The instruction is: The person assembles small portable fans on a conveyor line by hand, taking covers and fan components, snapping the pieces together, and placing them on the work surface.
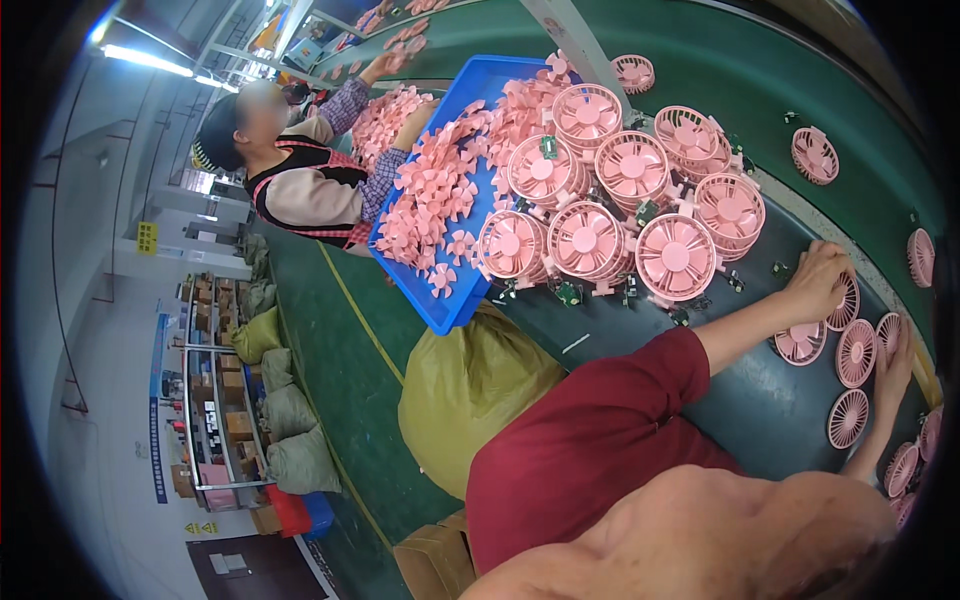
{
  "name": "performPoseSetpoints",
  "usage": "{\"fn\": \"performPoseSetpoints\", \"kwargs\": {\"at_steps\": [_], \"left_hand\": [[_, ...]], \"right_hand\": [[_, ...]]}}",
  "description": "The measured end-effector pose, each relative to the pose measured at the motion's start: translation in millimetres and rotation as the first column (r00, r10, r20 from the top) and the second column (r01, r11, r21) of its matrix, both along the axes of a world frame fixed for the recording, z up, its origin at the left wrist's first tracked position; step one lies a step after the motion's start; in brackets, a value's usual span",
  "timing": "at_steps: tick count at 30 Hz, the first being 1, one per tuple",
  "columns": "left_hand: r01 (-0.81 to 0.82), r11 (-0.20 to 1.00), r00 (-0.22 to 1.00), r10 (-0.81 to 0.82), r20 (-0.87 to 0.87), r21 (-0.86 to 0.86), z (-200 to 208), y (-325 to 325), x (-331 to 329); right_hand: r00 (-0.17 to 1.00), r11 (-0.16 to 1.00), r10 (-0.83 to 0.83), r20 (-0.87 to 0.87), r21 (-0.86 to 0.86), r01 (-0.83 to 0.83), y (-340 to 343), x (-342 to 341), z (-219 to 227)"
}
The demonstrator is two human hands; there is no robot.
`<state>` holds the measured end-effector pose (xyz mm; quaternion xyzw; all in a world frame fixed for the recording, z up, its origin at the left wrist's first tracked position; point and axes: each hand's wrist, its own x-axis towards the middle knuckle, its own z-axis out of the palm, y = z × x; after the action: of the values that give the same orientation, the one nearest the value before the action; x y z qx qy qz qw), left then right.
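Note:
My left hand (pixel 822 283) reaches over the dark green work surface, its fingers curled down at the edge of a round pink fan part (pixel 845 303). Right beside it lies a pink fan housing with blades (pixel 800 345). My right hand (pixel 892 372) is bent around a pink fan grille (pixel 888 335), partly hiding it. Between and below the hands lie more slatted pink grilles, one upright oval (pixel 855 353) and another (pixel 848 418) nearer me. Stacks of pink fan housings with blades (pixel 676 257) and small green circuit boards (pixel 569 293) stand to the left.
A blue tray (pixel 450 312) of loose pink fan blades stands beyond the stacks. Along the far side runs a green conveyor belt (pixel 720 75) with scattered fan housings (pixel 815 156). A yellow-green sack (pixel 470 385) sits by the table. A co-worker (pixel 310 185) handles pink parts farther off.

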<state>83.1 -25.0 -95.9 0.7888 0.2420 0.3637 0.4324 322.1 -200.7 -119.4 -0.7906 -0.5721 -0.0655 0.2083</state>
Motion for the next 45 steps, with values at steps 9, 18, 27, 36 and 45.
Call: {"fn": "performPoseSetpoints", "kwargs": {"at_steps": [9,18,27,36,45], "left_hand": [[0.097,0.989,0.995,-0.096,0.010,-0.115,0.3,-5.5,2.2],[0.076,0.996,0.990,-0.081,0.115,0.047,-0.2,17.9,4.6],[-0.049,0.940,0.935,0.162,0.317,-0.337,-1.3,39.5,3.2],[-0.064,0.923,0.865,0.241,0.440,-0.379,-8.9,39.7,2.1],[0.159,0.647,0.883,0.245,0.401,-0.746,-9.0,48.2,-3.6]], "right_hand": [[0.997,0.997,-0.045,0.055,0.058,0.042,-0.2,-29.5,9.9],[0.979,0.973,0.015,-0.203,0.227,0.032,17.8,-44.7,38.3],[0.978,0.962,0.170,-0.122,0.234,-0.138,134.8,-87.2,99.8],[0.971,0.982,0.084,0.224,0.146,-0.118,239.8,-79.4,24.7],[0.818,0.956,0.281,-0.502,0.219,-0.194,223.7,-89.5,44.8]]}}
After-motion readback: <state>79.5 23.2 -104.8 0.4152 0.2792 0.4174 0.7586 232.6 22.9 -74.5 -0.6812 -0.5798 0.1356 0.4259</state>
